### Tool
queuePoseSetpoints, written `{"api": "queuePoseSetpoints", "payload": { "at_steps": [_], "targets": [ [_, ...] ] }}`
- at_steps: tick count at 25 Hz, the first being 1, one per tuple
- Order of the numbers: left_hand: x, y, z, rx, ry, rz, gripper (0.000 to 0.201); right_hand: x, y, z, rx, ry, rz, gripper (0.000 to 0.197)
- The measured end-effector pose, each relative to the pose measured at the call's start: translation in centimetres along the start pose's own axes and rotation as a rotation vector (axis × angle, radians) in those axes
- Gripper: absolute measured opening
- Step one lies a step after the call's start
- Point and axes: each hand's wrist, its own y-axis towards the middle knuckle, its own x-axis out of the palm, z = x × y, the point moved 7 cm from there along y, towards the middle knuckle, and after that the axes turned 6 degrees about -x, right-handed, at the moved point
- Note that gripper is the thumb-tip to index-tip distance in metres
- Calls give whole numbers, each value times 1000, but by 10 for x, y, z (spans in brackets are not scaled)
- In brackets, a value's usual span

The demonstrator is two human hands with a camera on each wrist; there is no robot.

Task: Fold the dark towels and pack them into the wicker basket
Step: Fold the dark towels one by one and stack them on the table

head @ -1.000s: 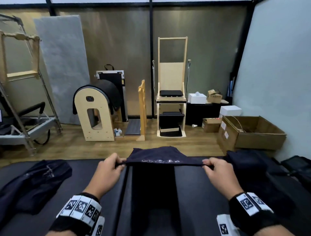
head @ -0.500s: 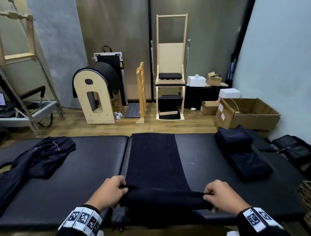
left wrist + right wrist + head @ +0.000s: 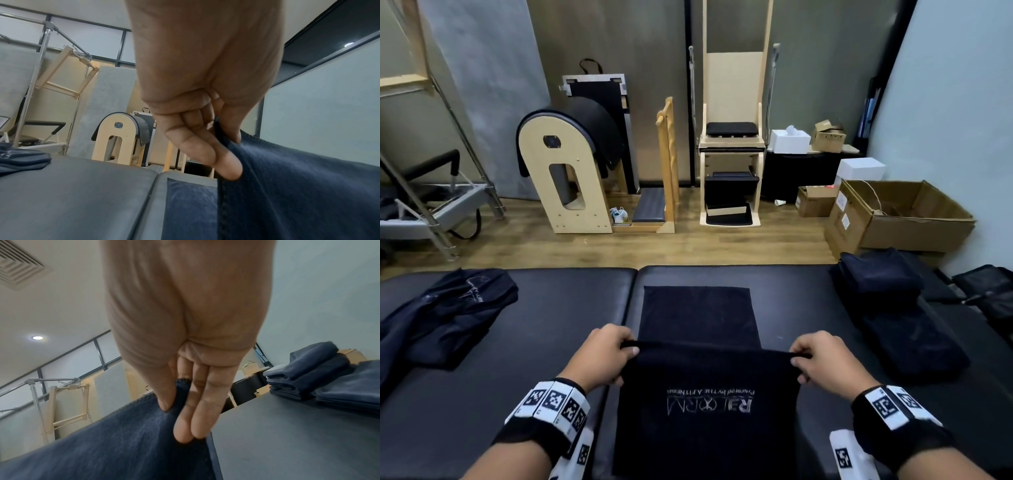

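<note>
The wide black padded table fills the lower half of the head view, and its far edge runs from 9 to 3 o'clock with a seam down the middle. On it, at the centre, lies the long dark navy towel with a white logo; its far part is flat on the pad and its near end is lifted toward 6 o'clock. At 3 o'clock a pile of folded dark towels rests near the right edge, so I judge that some folding is already done. At 9 o'clock a loose heap of dark cloth waits, probably not folded yet. The wicker basket is not visible in these views, so nothing seems packed, and I think the task is about in the middle. The left hand pinches the near left corner of the towel between thumb and curled fingers, and the right hand pinches the near right corner in the same way; the cloth is tight between them. The next fold probably needs both corners carried toward 12 o'clock to meet the far edge evenly. The pad is bare on both sides of the towel, so the hands have room, but the pile at 3 o'clock is near.
</note>
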Motion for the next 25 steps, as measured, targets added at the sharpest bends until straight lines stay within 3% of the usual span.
{"api": "queuePoseSetpoints", "payload": {
  "at_steps": [6, 14, 17, 21, 23, 25],
  "targets": [
    [-16, 145, 1, 15, 106, 43, 15, 0, 130, -2, 32, 0, 61, 18],
    [2, 298, -14, -23, 154, -2, 6, 24, 276, 10, 76, -92, -14, 15],
    [17, 337, -26, -62, 180, -25, 13, 38, 320, 25, 86, -91, -53, 14],
    [41, 368, -40, -133, 230, -72, 6, 65, 356, 42, 91, -113, -128, 13],
    [51, 379, -45, -111, 285, -69, 4, 79, 366, 48, 94, -156, -171, 6],
    [58, 386, -44, -42, 328, -58, 9, 87, 373, 54, 86, -196, -193, 14]
  ]
}}
